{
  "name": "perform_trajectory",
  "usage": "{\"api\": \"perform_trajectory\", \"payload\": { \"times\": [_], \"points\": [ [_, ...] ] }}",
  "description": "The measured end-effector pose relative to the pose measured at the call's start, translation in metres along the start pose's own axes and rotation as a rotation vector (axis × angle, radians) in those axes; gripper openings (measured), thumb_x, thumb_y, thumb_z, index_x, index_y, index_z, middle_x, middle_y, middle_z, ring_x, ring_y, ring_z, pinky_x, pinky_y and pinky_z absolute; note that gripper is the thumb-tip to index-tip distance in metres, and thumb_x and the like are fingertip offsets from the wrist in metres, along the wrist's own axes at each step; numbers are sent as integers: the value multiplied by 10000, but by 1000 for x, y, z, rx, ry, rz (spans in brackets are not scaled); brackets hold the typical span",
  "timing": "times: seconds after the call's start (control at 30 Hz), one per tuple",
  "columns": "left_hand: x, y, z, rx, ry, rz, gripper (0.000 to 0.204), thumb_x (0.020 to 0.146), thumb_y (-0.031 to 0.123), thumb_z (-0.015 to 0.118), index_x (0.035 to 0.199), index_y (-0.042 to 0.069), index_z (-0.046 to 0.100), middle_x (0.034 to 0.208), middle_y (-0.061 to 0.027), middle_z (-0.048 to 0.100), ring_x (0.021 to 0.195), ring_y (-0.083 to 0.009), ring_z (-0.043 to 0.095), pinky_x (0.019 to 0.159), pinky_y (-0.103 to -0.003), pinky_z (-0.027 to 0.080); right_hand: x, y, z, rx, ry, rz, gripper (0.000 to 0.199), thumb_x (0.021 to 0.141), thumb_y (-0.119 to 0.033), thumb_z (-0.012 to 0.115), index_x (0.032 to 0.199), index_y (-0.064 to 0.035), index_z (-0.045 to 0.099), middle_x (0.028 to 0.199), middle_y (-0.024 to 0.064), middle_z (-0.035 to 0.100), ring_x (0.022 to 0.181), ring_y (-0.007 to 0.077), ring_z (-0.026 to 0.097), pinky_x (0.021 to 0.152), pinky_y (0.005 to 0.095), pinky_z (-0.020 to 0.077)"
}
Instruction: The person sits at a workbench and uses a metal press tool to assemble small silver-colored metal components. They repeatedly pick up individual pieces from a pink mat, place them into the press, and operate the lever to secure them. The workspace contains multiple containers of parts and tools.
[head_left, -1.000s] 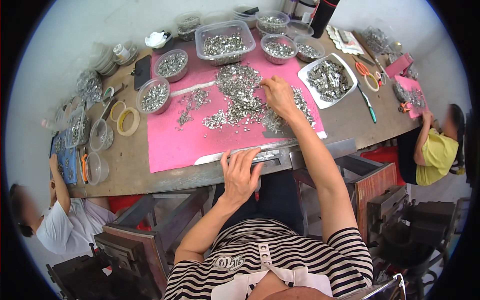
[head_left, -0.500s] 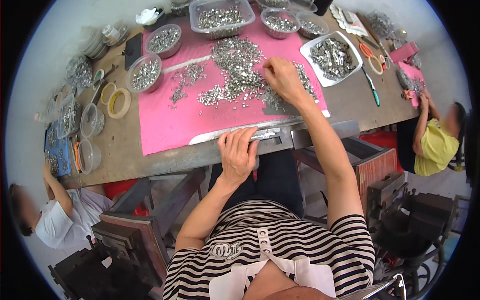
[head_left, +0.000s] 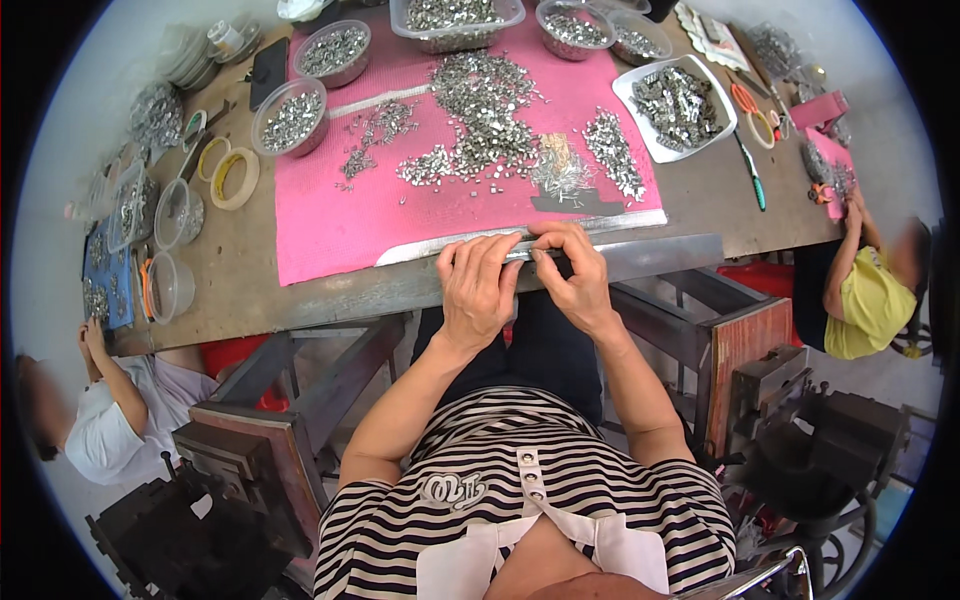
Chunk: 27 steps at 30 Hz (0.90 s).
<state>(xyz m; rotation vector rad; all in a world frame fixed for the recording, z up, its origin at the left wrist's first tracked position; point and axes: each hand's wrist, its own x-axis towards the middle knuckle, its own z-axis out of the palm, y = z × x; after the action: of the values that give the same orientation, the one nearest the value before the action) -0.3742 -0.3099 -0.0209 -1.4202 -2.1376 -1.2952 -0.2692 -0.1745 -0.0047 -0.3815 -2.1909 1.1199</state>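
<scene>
At the table's near edge, my left hand [head_left: 477, 288] is closed round one end of a narrow silvery metal strip [head_left: 520, 252]. Close beside it, the thumb and fingers of my right hand [head_left: 575, 272] pinch the strip's other end. My fingers cover much of it, and its details are too small to make out. Just beyond my hands lies a pink mat [head_left: 340, 240]. On the mat are a big pile of small silvery metal parts [head_left: 485, 130], a bunch of thin pins [head_left: 562, 175] by a dark flat plate [head_left: 578, 204], and a smaller heap of parts [head_left: 613, 152].
A white dish [head_left: 690, 150] of metal parts stands right of the mat. Clear tubs [head_left: 290, 117] of parts line its far side. Tape rolls [head_left: 237, 180] lie left; a green-handled brush [head_left: 754, 180] and orange scissors [head_left: 743, 97] lie right. Co-workers sit at both sides.
My right hand has come back from the parts on the mat to the near edge and now pinches the strip beside my left hand. The left hand stays almost in place.
</scene>
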Motion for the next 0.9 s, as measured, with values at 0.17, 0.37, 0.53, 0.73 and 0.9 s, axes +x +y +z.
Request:
{"api": "perform_trajectory", "payload": {
  "times": [0.17, 0.37, 0.53, 0.73, 0.9],
  "points": [
    [-1, -1, 2, -8, 5, -1, 423, 887, 83, 765, 1287, 76, 627, 1144, -74, 700, 1046, -260, 651, 1013, -424, 376, -2, 1, 3, -116, 18, -83, 143, 859, 3, 714, 985, -28, 651, 1093, 116, 713, 985, 291, 655, 903, 408, 453],
    [-1, 0, 1, -7, 4, -3, 427, 888, 82, 763, 1292, 77, 626, 1142, -75, 700, 1048, -259, 652, 1013, -420, 375, 8, -3, -6, -352, -56, -289, 204, 806, -5, 738, 990, -45, 657, 1034, 83, 683, 966, 275, 641, 901, 403, 440],
    [0, 0, 2, -11, 6, -2, 420, 888, 79, 761, 1287, 75, 631, 1145, -77, 701, 1052, -257, 651, 1009, -416, 374, 12, -11, -15, -495, -138, -403, 254, 794, 27, 732, 1028, -49, 669, 1038, 81, 686, 974, 287, 648, 924, 414, 437],
    [9, 5, -8, -46, -84, -68, 353, 904, 104, 746, 1244, 90, 653, 1122, -65, 710, 1050, -243, 654, 1057, -461, 340, 12, 1, -27, -289, -84, -273, 267, 842, 25, 713, 1099, -45, 693, 1050, 94, 701, 986, 296, 657, 935, 414, 464],
    [54, 1, -14, -40, -240, 25, 187, 913, 122, 734, 1099, 125, 712, 1018, -23, 697, 993, -225, 644, 1105, -532, 291, 10, 25, -43, -302, 201, -102, 228, 873, 46, 686, 1092, -17, 697, 980, 126, 705, 922, 303, 672, 850, 395, 493]
  ]
}}
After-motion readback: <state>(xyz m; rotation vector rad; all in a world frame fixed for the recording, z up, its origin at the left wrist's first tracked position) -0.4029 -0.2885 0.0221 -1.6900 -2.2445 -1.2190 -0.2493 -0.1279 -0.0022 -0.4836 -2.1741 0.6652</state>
